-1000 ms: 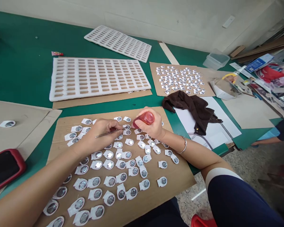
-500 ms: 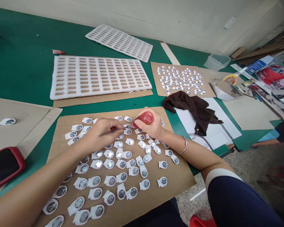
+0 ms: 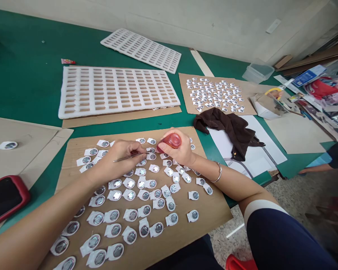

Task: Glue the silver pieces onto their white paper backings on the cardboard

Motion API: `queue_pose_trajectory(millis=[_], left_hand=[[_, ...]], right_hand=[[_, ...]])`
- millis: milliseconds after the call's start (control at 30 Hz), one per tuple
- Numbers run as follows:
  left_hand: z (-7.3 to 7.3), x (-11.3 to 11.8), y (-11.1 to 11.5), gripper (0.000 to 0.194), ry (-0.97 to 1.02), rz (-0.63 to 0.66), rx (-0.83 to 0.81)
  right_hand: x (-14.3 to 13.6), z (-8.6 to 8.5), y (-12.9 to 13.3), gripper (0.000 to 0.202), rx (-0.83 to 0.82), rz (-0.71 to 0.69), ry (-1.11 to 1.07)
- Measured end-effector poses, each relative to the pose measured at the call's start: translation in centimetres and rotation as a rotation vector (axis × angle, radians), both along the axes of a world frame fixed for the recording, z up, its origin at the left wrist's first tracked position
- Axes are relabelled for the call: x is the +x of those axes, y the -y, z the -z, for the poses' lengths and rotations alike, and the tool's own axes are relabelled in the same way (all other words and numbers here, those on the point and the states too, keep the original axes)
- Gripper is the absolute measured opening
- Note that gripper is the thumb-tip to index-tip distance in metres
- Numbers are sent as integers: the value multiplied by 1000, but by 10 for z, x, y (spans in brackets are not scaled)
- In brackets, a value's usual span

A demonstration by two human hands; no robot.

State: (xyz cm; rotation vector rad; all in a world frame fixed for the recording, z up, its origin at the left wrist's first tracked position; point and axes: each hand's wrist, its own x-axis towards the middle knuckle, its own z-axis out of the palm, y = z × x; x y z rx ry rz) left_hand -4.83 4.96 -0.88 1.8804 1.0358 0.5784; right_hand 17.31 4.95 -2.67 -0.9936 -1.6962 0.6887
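My left hand [image 3: 126,155] is closed round a thin metal tool [image 3: 124,159], its tip by a small round metallic piece on a white tab [image 3: 151,150]. Just to the right, my right hand [image 3: 180,148] grips a red squeeze bottle [image 3: 174,140], tilted with its narrow end toward that same piece. Whether the bottle's tip touches the piece is too small to tell. Under both hands lies a brown cardboard sheet [image 3: 208,210] bearing several rows of such pieces, some hidden by my hands.
Behind are a white slotted foam tray [image 3: 116,90] and a second one [image 3: 142,48]. More pieces lie on a farther cardboard [image 3: 190,108]. A dark cloth [image 3: 231,127] is to the right, a red-cased phone [image 3: 5,200] at left. Another person's arm [image 3: 315,168] shows at the right edge.
Both hands hold nearly the same pose over the same piece. The whole view has shifted very slightly.
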Motion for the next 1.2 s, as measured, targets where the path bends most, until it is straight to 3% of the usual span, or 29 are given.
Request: queue_pose_trajectory(millis=[667,767,867,1033,1200], left_hand=[[4,-1,-2,17,30,-46,-87],[5,-1,-2,21,-15,-86,-107],[2,1,0,21,-61,-114,-108],[-21,4,-2,21,-30,-223,-95],[-36,-2,-15,26,-37,-306,-128]], right_hand=[[-4,-2,0,23,24,-13,-32],[-1,-10,-3,27,-77,44,-88],[8,-23,-12,34,-271,149,-297],[31,-45,-38,42,-460,124,-622],[40,-58,-61,48,-542,71,-578]])
